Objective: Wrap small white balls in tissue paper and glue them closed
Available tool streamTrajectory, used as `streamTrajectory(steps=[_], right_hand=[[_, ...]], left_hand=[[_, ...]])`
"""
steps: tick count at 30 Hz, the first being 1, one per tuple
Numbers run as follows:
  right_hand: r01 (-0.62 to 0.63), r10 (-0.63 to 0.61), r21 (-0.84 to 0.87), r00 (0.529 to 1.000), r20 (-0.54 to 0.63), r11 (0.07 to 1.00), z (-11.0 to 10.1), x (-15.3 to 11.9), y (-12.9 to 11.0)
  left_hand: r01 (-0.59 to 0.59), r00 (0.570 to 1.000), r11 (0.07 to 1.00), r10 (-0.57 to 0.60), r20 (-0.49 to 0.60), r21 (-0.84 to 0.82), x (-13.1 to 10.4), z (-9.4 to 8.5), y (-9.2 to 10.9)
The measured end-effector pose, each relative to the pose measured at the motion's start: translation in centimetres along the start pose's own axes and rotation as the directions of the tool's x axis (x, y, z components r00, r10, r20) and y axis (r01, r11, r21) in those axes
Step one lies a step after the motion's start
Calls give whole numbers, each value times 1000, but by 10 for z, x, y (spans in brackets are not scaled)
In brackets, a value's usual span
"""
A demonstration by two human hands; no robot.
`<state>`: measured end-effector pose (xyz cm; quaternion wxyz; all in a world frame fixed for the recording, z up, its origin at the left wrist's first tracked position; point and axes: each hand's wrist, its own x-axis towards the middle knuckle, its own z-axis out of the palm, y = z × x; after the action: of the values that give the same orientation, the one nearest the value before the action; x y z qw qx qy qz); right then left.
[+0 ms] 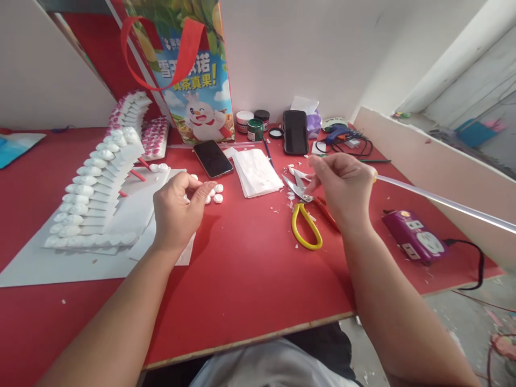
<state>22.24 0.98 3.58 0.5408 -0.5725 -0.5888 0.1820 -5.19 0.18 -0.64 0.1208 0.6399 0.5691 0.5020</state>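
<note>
My left hand [179,207] is closed, thumb against the curled fingers, beside small white rounded pieces [218,198]; what it may pinch is hidden. My right hand [342,185] holds a clear stick [443,203] that runs out past the right edge of the view. Under and beside that hand lie scissors with a yellow handle [307,227] and a red one, their blades open among white scraps. A curved white structure [108,188] of layered strips, edged with white rounded pieces, stands at the left on white sheets [60,269]. Folded white paper [258,172] lies between my hands.
Behind stand a printed bag [201,80], paint jars [255,129] and two phones [213,158] [295,131]. Pink-tipped pieces [155,138] are at the back left. On the right are a purple power block [415,236] with a black cord and a blue tool [337,133] with cable.
</note>
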Motion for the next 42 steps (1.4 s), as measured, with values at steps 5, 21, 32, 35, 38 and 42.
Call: streamTrajectory(steps=[5, 21, 32, 35, 38, 42], right_hand=[[120, 157, -578, 900, 407, 807, -32, -21, -12], [401, 122, -607, 759, 640, 686, 69, 17, -17], [294, 227, -640, 765, 603, 709, 72, 22, 2], [300, 216, -648, 776, 593, 700, 73, 23, 3], [300, 217, -654, 779, 588, 695, 73, 25, 4], [307, 225, -648, 765, 604, 697, 72, 25, 1]], left_hand=[[-17, 997, 996, 24, 74, -87, -6, 4, 8], [-287, 957, 958, 287, 48, -7, -10, 17, 0], [-357, 934, 934, 357, 22, 4, -11, 18, 5], [-358, 933, 934, 358, 34, 3, -11, 19, 2], [-363, 931, 932, 363, 40, -8, -11, 19, 2], [-372, 926, 928, 372, 59, -19, -13, 18, 5]])
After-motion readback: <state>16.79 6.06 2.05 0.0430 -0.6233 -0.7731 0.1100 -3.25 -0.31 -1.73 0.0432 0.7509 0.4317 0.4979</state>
